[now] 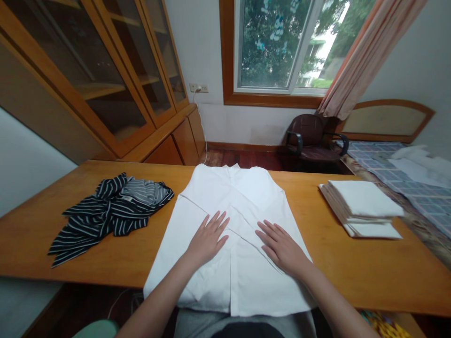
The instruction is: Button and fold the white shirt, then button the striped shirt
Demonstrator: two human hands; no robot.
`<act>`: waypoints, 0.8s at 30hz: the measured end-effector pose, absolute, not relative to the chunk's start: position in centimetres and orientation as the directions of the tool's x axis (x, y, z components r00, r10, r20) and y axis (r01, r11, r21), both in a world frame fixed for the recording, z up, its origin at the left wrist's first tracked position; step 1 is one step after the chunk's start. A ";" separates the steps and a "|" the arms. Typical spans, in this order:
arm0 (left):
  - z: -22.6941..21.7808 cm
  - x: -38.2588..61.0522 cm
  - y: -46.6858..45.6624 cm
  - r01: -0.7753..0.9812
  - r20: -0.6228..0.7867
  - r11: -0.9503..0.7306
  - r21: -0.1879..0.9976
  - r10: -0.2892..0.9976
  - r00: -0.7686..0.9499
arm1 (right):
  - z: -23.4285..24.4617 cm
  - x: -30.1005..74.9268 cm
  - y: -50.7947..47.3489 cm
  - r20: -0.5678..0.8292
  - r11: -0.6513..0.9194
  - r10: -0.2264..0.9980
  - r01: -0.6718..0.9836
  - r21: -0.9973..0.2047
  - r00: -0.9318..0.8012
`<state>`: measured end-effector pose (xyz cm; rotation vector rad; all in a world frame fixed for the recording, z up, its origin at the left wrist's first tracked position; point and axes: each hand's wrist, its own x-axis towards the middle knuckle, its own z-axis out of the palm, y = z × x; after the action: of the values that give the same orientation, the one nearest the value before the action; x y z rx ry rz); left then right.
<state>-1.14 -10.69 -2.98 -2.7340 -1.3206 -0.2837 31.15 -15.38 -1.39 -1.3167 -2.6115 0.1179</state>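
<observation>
A white button-front shirt is spread flat on the wooden table, its collar at the far edge and its hem hanging slightly over the near edge. The sleeves appear to be folded across its front. My left hand lies palm down on the shirt, left of the middle, fingers stretched out. On the other side of the button placket, my right hand rests flat with its fingers spread. Neither hand grips the fabric. Some creases run diagonally between the two hands.
A crumpled black-and-white striped garment lies on the table to the left. Folded white cloth is stacked at the right. Beyond stand a glass-door cabinet, an office chair and a bed.
</observation>
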 end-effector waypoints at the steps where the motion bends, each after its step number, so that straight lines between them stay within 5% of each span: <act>1: -3.0 -1.8 -11.3 0.793 0.208 -0.609 -0.011 0.774 0.598 | -1.4 31.4 -15.6 0.152 0.596 0.802 0.787 -0.157 -0.577; 16: -3.0 -6.3 -14.6 0.866 0.203 -0.500 -0.013 0.847 0.492 | -0.9 31.7 -15.6 0.176 0.533 0.844 0.828 -0.172 -0.507; 24: -2.8 -0.5 -15.5 0.807 0.230 -0.590 0.018 0.788 0.571 | -0.6 24.6 -14.1 0.203 0.660 0.751 0.727 -0.189 -0.629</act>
<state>-0.50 -15.46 -2.81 -2.7048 -1.3763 -0.3271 24.63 -14.05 -0.65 -1.1888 -2.6151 0.1289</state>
